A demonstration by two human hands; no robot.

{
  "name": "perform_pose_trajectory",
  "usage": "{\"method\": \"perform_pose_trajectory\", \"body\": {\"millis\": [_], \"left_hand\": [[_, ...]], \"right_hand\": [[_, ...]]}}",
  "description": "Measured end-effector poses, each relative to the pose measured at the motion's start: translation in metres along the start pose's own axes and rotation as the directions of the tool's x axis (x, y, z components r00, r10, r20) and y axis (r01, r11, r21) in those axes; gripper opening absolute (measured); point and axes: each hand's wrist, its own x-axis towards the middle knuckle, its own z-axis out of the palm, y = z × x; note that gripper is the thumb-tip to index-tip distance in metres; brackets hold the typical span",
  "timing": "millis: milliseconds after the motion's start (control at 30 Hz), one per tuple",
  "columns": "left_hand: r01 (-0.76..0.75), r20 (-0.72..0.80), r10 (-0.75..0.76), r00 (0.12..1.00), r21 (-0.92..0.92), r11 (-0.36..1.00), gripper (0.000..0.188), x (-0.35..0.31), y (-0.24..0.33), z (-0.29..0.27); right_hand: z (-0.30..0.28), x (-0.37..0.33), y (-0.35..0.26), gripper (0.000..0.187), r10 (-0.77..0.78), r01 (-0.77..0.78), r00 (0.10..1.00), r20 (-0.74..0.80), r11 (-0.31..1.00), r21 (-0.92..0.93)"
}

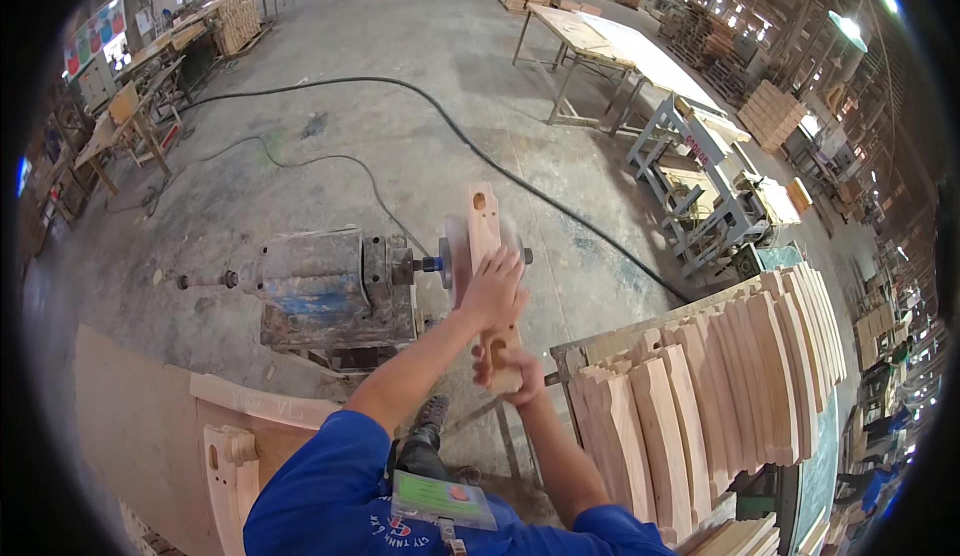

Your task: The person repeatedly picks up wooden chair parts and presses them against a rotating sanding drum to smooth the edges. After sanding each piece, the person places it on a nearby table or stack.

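Note:
A pale wooden piece [484, 224], long and narrow with holes near its ends, lies over a spinning wheel [456, 256] that looks like a sanding wheel. The wheel sits on the shaft of a worn, dusty motor [315, 271] to the left. My left hand [492, 291] lies flat across the middle of the wood, fingers stretched out and pressing on it. Nearer to me, my right hand [512, 371] is closed around the wood's near end. The wheel is blurred by motion and partly hidden behind the wood.
Stacked curved wooden parts [710, 386] stand close on my right. More wooden parts [230, 456] rest by a board at lower left. A black hose [440, 111] and a thinner cable cross the concrete floor. A worktable [580, 36] and a grey metal machine [700, 166] stand farther right.

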Motion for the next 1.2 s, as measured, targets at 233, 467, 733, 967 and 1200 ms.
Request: {"method": "perform_pose_trajectory", "body": {"millis": [233, 467, 733, 967, 1200], "left_hand": [[0.068, -0.097, -0.086, 0.992, -0.175, 0.982, 0.075, -0.149, 0.109, 0.014], [0.367, 0.354, -0.713, 0.605, -0.919, -0.144, 0.050, -0.100, 0.070, 0.028], [0.312, -0.103, -0.723, 0.683, -0.854, 0.417, 0.056, -0.067, 0.055, 0.029], [-0.045, -0.175, 0.004, 0.985, -0.229, 0.972, 0.039, -0.075, 0.046, 0.020], [-0.018, -0.187, -0.030, 0.982, -0.249, 0.968, 0.037, -0.070, 0.033, 0.016]], "right_hand": [[-0.006, -0.184, 0.096, 0.090, 0.019, -0.102, 0.937, -0.348, 0.970, -0.222], [0.098, -0.150, 0.067, 0.103, -0.457, -0.624, 0.765, -0.454, -0.352, -0.698], [0.020, -0.126, 0.023, 0.088, 0.052, -0.251, 0.934, -0.352, 0.798, -0.548], [0.027, -0.124, 0.051, 0.097, -0.276, -0.469, 0.781, -0.561, 0.335, -0.817], [0.023, -0.117, 0.042, 0.103, -0.197, -0.402, 0.803, -0.562, 0.517, -0.755]]}}
